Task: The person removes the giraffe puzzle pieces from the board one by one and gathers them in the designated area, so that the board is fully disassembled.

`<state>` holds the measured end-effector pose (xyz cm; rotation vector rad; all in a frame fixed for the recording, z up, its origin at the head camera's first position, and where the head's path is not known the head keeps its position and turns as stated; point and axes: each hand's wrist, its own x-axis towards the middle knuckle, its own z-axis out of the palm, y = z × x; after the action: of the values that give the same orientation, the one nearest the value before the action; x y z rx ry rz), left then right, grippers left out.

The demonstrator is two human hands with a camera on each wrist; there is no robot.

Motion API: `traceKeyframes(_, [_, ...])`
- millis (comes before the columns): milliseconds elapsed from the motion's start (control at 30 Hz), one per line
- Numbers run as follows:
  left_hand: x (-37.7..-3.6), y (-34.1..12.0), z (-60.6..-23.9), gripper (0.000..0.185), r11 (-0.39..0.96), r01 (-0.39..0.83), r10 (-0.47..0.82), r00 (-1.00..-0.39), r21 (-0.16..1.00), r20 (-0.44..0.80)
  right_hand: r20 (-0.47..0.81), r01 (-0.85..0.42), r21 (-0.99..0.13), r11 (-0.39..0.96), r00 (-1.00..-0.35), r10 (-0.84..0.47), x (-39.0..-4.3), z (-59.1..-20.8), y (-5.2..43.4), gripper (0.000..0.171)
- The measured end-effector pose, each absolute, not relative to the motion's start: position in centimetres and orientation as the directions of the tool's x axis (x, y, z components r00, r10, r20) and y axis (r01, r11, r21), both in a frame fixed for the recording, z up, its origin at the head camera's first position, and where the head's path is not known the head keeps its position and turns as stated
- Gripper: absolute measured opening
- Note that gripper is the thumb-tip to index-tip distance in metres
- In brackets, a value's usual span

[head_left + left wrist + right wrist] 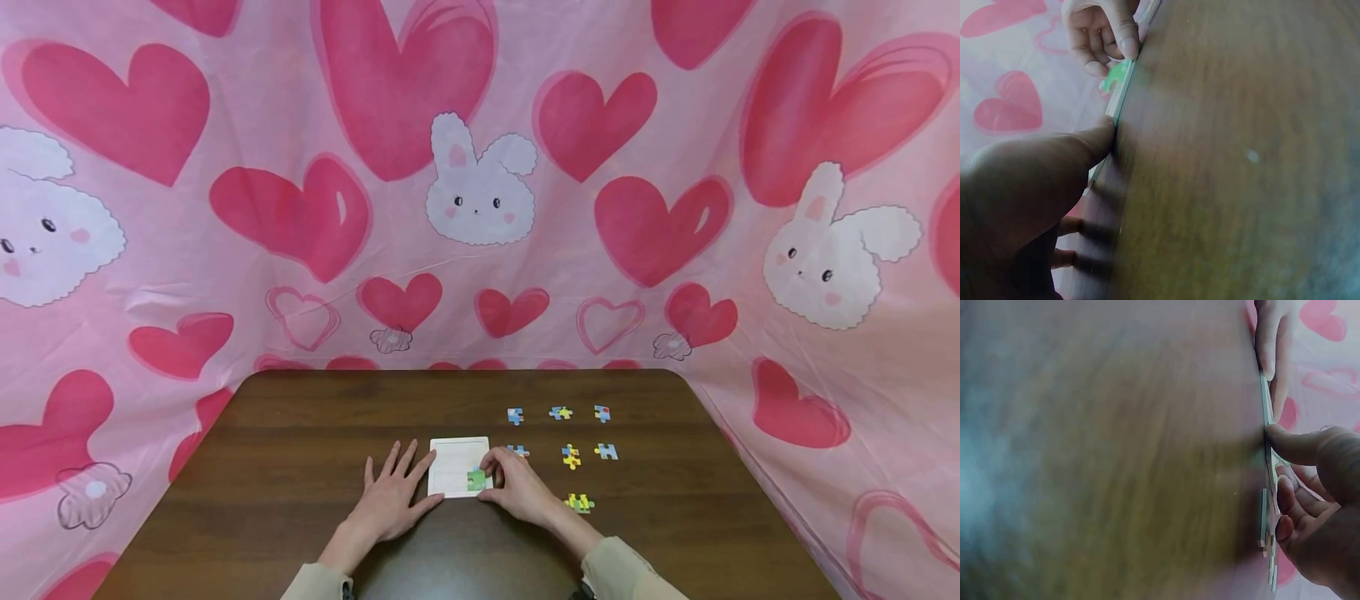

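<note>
A small white square puzzle tray (pixel 452 467) lies on the table. My left hand (pixel 388 500) rests flat at its left side with fingers spread, thumb and a fingertip at the tray's edge. At the right side, my right hand (pixel 517 487) holds a green jigsaw piece (pixel 476 480) between thumb and curled fingers, over the tray's lower right corner. The left wrist view shows the green piece (pixel 1115 76) tilted up from the tray, the thumb tip low at the tray edge. In the right wrist view the right hand's fingers hide most of the piece.
Several loose jigsaw pieces lie right of the tray, among them a yellow-green one (pixel 579 502) near the right wrist, a yellow and red one (pixel 571 456) and a blue one (pixel 606 451). A pink curtain (pixel 480 283) with hearts and rabbits hangs around the brown table (pixel 300 467).
</note>
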<state>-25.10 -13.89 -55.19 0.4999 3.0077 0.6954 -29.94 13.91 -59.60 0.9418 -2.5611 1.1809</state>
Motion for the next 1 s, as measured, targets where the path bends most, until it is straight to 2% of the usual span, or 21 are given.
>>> traceKeyframes(100, [-25.1, -13.9, -55.2, 0.08, 0.851, 0.303, 0.308, -0.949, 0.429, 0.058, 0.405, -0.613, -0.636, 0.468, -0.782, -0.473, -29.5, -58.9, 13.8, 0.036])
traceKeyframes(300, [-25.1, -13.8, -55.2, 0.079, 0.865, 0.29, 0.298, -0.953, 0.41, 0.046, 0.304, -0.509, -0.715, 0.48, -0.844, -0.442, -28.2, -56.1, 13.4, 0.024])
traceKeyframes(567, [-25.1, -13.9, -55.7, 0.08, 0.844, 0.314, 0.308, -0.947, 0.436, 0.086, 0.253, -0.454, -0.739, 0.497, -0.872, -0.419, -27.5, -55.4, 12.9, 0.023])
traceKeyframes(767, [-25.2, -13.6, -55.3, 0.073, 0.854, 0.277, 0.287, -0.957, 0.441, 0.046, 0.236, -0.429, -0.757, 0.493, -0.883, -0.407, -27.3, -55.7, 12.6, 0.025])
traceKeyframes(1000, [-25.6, -12.5, -54.7, 0.075, 0.909, 0.224, 0.235, -0.972, 0.352, 0.011, 0.254, -0.441, -0.758, 0.48, -0.878, -0.405, -27.0, -55.7, 12.2, 0.028])
